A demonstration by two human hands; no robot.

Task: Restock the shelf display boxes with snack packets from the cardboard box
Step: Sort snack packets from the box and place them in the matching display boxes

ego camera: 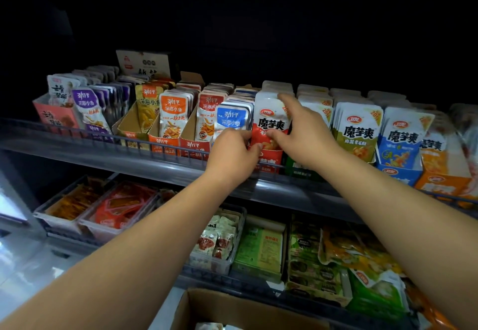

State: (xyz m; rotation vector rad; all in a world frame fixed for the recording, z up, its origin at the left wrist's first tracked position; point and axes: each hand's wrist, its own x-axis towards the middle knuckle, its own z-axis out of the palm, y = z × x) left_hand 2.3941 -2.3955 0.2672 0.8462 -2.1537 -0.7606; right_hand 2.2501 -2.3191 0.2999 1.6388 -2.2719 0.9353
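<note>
Red and white packets (270,120) stand upright in a row inside their red display box (269,160) on the upper shelf (103,146), and both our hands meet on them in the head view. Our left hand (232,152) has its fingers curled in against the lower left edge of the front packet, pinching it there, just beside the blue packets (232,120) in the neighbouring box. Our right hand (302,133) is spread wider: the thumb lies on the packet's front face, the forefinger stretches up to the top edge of the row, and the remaining fingers wrap the right side, next to the green packets (358,130). Further right stand blue-and-white packets (403,133) of the same make. Below, the lower shelf carries clear tubs (85,226) of loose snacks. The cardboard box (232,309) sits open at the bottom of the view, under our forearms, well apart from both hands; what it holds we cannot tell.
</note>
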